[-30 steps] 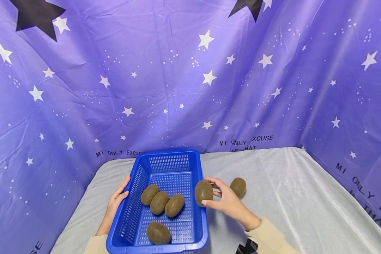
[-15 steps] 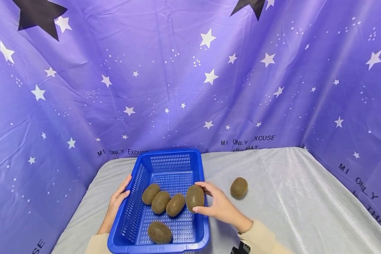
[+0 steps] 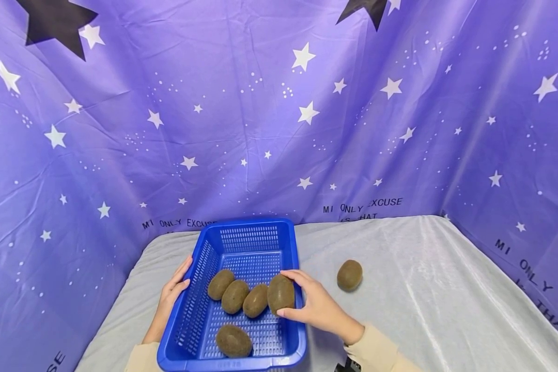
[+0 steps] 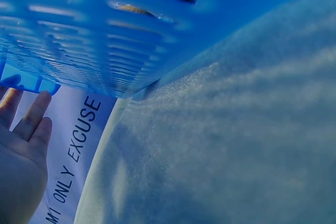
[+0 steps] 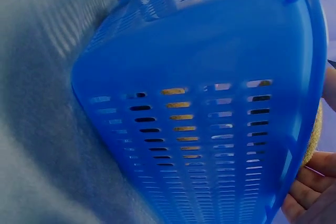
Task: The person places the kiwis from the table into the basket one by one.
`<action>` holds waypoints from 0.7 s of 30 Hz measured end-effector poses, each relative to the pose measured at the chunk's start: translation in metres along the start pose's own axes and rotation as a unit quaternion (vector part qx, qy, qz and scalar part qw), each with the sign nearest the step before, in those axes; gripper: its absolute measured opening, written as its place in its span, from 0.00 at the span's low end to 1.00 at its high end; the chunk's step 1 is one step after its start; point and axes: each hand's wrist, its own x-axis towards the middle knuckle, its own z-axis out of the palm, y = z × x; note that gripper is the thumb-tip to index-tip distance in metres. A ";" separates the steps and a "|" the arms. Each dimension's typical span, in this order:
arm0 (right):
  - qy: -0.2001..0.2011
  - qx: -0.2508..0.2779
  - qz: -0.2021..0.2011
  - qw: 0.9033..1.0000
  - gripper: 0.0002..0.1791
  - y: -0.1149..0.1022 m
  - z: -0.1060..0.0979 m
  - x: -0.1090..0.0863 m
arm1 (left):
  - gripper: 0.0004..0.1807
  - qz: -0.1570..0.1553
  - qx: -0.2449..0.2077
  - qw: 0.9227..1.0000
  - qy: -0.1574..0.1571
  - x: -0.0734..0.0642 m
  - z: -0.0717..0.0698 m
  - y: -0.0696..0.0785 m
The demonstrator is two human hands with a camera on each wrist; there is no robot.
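Note:
A brown kiwifruit [image 3: 281, 294] is held between the thumb and fingers of my right hand [image 3: 317, 306], just inside the right wall of a blue plastic basket [image 3: 296, 336]. In the right wrist view only a strip of that kiwi [image 5: 314, 135] shows past the basket rim. Several more kiwis lie in the basket: a row of three, the nearest being a kiwi [image 3: 256, 300] beside the held one, and another kiwi [image 3: 233, 341] at the front. My left hand [image 3: 168, 295] rests against the basket's left rim; its fingers [image 4: 32, 115] look straight in the left wrist view.
One kiwi [image 3: 350, 275] sits on the grey cloth [image 3: 423, 299] right of the basket. A purple star-printed curtain [image 3: 242, 103] surrounds the back and sides. A black device [image 3: 347, 366] shows beneath the right sleeve.
My right hand has carried the kiwi leftward over the right rim and down into the basket, beside the row. The left hand and the basket stay in place.

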 end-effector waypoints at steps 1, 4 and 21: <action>-0.002 -0.002 -0.002 1.000 0.41 0.000 0.001 0.000 | 0.25 0.001 0.000 1.000 0.000 0.000 0.000 0.000; -0.006 -0.015 -0.014 1.000 0.41 0.002 0.002 -0.002 | 0.25 0.003 -0.003 1.000 -0.005 0.000 0.000 0.000; 0.018 -0.003 -0.014 1.000 0.35 0.017 -0.007 -0.018 | 0.25 -0.010 -0.011 1.000 -0.001 -0.001 0.001 0.002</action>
